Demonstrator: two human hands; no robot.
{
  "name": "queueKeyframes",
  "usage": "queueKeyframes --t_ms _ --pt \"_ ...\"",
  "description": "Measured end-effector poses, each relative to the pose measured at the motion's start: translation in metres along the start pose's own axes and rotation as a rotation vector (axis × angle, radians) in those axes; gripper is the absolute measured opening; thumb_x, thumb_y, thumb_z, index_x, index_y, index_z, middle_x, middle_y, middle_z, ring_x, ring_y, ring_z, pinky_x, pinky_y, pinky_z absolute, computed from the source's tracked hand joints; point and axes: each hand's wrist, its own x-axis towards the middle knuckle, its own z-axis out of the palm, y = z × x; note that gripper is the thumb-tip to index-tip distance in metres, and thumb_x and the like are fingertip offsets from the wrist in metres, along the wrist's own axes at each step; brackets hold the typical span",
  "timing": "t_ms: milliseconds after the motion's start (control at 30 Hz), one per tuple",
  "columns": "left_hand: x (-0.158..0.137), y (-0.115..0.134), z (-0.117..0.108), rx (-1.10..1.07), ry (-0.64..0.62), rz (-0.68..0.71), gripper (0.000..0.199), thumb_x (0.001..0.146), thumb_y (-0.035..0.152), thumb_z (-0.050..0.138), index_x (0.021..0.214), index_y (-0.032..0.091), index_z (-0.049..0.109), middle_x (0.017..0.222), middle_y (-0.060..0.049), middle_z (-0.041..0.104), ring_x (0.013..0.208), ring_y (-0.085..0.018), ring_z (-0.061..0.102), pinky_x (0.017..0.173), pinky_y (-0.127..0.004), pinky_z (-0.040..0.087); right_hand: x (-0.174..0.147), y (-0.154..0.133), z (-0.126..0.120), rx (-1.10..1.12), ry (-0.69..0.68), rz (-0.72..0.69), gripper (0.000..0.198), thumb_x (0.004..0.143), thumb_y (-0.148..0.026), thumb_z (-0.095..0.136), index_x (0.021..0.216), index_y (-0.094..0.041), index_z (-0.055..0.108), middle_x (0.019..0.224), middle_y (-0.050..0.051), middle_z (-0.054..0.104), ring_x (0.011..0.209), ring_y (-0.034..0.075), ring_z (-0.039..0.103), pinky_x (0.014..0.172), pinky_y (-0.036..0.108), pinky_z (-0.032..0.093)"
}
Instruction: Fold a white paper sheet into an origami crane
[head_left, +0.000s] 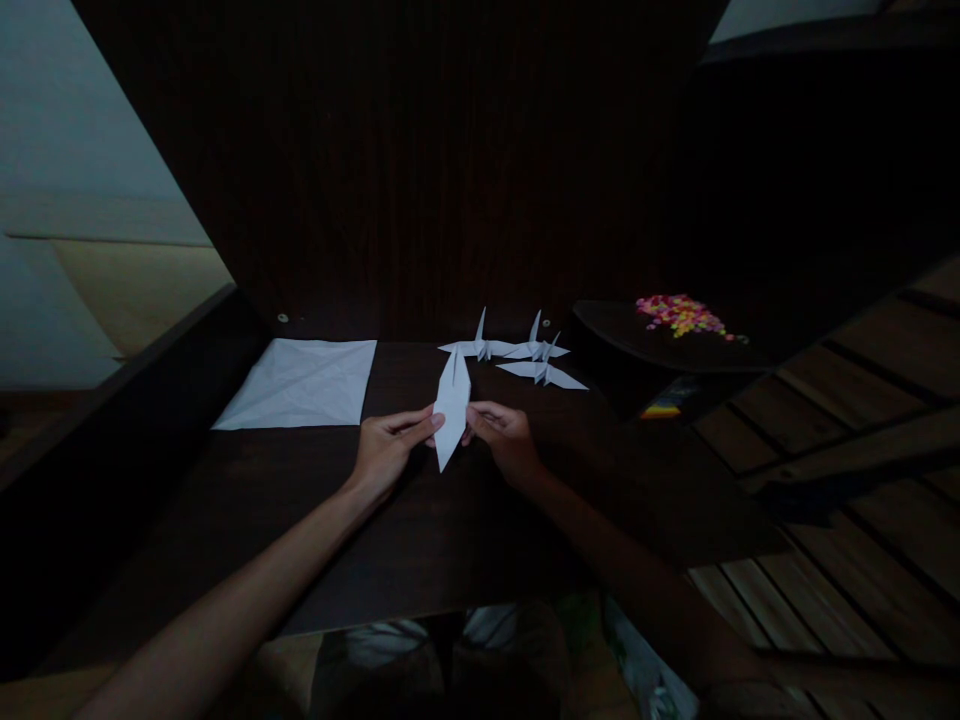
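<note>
Dim light. Left hand (382, 450) and right hand (510, 440), fingers closed, each pinch one side of a folded white paper form (453, 405) over the dark wooden desk (450, 545). Right of desk: wooden slats (885, 550). Desk's left rear: creased paper sheet (304, 385). Desk's rear centre: three origami cranes (543, 374). Desk's rear right: curved shelf (611, 320), small multicoloured pieces (681, 314). Behind desk: upright panel (420, 170).

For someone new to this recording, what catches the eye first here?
Probably the folded white paper, held near the centre by the left hand and right hand. Next, the multicoloured heap on the dark ledge at right. White paper cranes sit beyond the right hand; a creased white sheet lies to the left.
</note>
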Motion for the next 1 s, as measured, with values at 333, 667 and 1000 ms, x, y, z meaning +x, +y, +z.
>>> queueKeyframes --t_ms 333,667,1000 --pt "0.0012 0.0004 -0.0015 -0.009 -0.004 -0.004 0.029 0.052 0.026 0.085 0.077 0.014 0.076 0.065 -0.004 0.072 0.051 -0.011 0.059 0.056 -0.025 0.051 0.0004 -0.0001 -0.0016 0.008 -0.028 0.015 0.023 0.072 -0.039 0.067 0.073 -0.016 0.067 0.058 -0.001 0.062 0.051 0.011 0.056 0.052 0.025 0.047" --pt "0.0005 0.0046 -0.0025 -0.008 -0.039 0.029 0.031 0.052 0.027 0.085 0.076 0.010 0.074 0.062 -0.005 0.070 0.050 -0.010 0.056 0.051 -0.023 0.047 0.0016 0.0064 -0.0012 0.014 -0.035 0.020 0.022 0.075 -0.039 0.062 0.073 -0.017 0.063 0.058 -0.001 0.060 0.052 0.011 0.055 0.053 0.025 0.045" --pt "0.0033 0.0055 -0.0053 0.036 -0.133 0.001 0.038 0.056 0.032 0.083 0.085 0.010 0.073 0.066 -0.005 0.069 0.056 -0.012 0.057 0.054 -0.024 0.046 -0.0008 0.0018 0.0001 -0.100 -0.004 -0.075 0.023 0.078 -0.039 0.059 0.069 -0.018 0.060 0.057 -0.002 0.056 0.052 0.012 0.053 0.053 0.025 0.044"
